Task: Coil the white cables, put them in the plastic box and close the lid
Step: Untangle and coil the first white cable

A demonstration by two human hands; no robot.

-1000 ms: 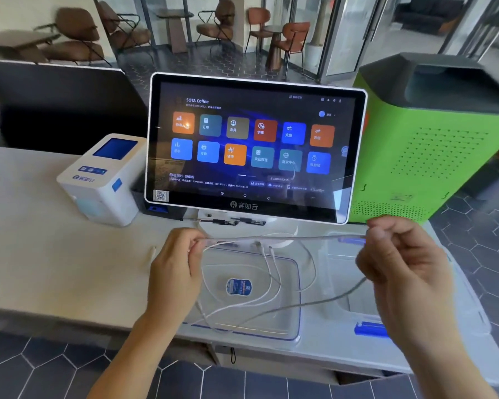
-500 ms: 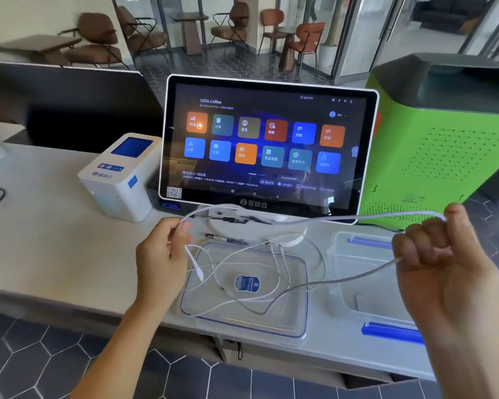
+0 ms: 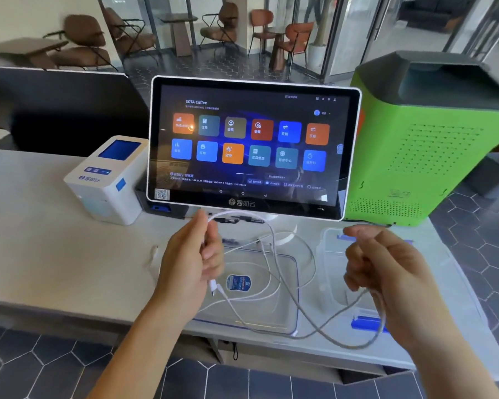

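Above the pale bench (image 3: 55, 263), the left hand (image 3: 189, 266) pinches a white cable (image 3: 274, 249) between thumb and fingertips, and the cable arcs up from that grip, drops across the clear lid (image 3: 282, 306) lying flat on the bench and loops round to the right hand (image 3: 386, 283). That hand's fingers are curled loosely with the cable draped through the lower ones. More white cables lie tangled on the lid, while the open plastic box (image 3: 331, 254) sits just right of it, behind the right hand, below the touchscreen terminal (image 3: 251, 148).
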